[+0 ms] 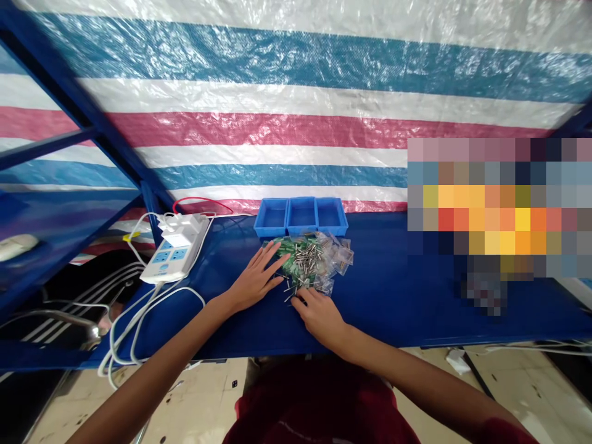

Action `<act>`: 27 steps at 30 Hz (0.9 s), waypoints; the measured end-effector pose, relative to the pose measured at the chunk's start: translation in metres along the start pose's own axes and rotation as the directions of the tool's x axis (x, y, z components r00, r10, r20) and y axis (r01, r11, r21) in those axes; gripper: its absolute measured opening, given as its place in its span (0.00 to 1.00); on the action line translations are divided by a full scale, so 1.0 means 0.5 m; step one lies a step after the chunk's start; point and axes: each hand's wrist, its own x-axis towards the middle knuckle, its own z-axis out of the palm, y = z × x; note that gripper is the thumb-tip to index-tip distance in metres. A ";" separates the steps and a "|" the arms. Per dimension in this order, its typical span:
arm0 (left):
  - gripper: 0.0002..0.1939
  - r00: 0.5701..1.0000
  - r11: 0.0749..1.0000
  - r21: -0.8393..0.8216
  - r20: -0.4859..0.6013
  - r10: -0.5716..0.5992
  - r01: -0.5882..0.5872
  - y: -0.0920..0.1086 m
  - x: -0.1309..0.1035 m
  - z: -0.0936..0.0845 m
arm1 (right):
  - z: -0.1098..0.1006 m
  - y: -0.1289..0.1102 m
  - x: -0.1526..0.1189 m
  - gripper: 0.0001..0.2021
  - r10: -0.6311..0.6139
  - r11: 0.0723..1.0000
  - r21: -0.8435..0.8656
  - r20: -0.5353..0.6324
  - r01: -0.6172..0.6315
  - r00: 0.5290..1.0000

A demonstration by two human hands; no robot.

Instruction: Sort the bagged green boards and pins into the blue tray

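A heap of small silvery metal pins [309, 254], perhaps screws or rivets, lies on the blue tabletop. Green pieces [290, 266] show under its left part, and small clear plastic bags [341, 255] are spread along its right. My left hand [259, 279] is at the heap's left edge, palm down, its fingers stretched out and apart. At the near edge my right hand [320, 313] has curled fingers and a thumb drawn together among a few loose pins; what lies between the fingertips is too small to make out. Three joined blue bins [301, 233] stand just behind the heap.
On the left, a white power strip [173, 253] holds plugged-in chargers, with white cables [134, 327] looping over the table's front edge. Blue metal frame bars [69, 80] rise at the left. A striped plastic sheet [277, 132] hangs behind. The right side is partly blurred out.
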 end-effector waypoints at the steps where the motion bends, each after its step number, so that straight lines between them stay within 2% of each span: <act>1: 0.30 1.000 1.000 0.004 0.028 0.012 -0.013 -0.001 -0.005 0.001 | 0.000 0.009 0.006 0.09 0.001 1.000 0.002 0.009 -0.001 1.000; 4: 0.33 0.993 0.999 0.014 0.112 0.039 -0.040 -0.002 -0.017 0.008 | -0.001 0.029 0.021 0.10 -0.010 1.000 0.016 0.024 0.009 1.000; 7: 0.34 0.991 0.999 0.026 0.133 0.028 -0.032 -0.001 -0.020 0.016 | 0.001 0.036 0.024 0.12 -0.049 0.999 0.024 0.020 0.049 0.999; 11: 0.35 0.996 1.000 0.008 0.093 0.013 -0.014 0.001 -0.011 0.014 | -0.001 0.040 0.017 0.12 -0.053 0.996 0.063 -0.055 0.057 0.997; 15: 0.28 0.999 0.996 -0.077 -0.014 -0.049 0.048 0.004 0.017 -0.005 | -0.030 0.073 0.036 0.12 0.081 0.967 0.254 -0.225 -0.022 0.971; 18: 0.24 0.967 0.977 -0.159 -0.192 -0.170 0.141 0.009 0.063 -0.025 | -0.064 0.126 0.082 0.10 0.255 0.887 0.454 -0.340 -0.079 0.905; 21: 0.19 0.931 0.961 -0.209 -0.279 -0.235 0.180 0.013 0.125 -0.031 | -0.086 0.186 0.138 0.07 0.469 0.790 0.591 -0.411 -0.163 0.782; 23: 0.18 0.950 0.968 -0.213 -0.249 -0.187 0.135 0.015 0.165 -0.023 | -0.088 0.217 0.166 0.08 0.559 0.728 0.661 -0.419 -0.182 0.715; 25: 0.17 0.965 0.985 -0.159 -0.239 -0.109 0.071 0.018 0.196 -0.008 | -0.081 0.237 0.180 0.08 0.604 0.707 0.681 -0.444 -0.189 0.662; 27: 0.19 0.977 0.996 -0.092 -0.212 -0.023 0.003 0.022 0.213 0.009 | -0.070 0.247 0.179 0.08 0.599 0.723 0.666 -0.472 -0.184 0.647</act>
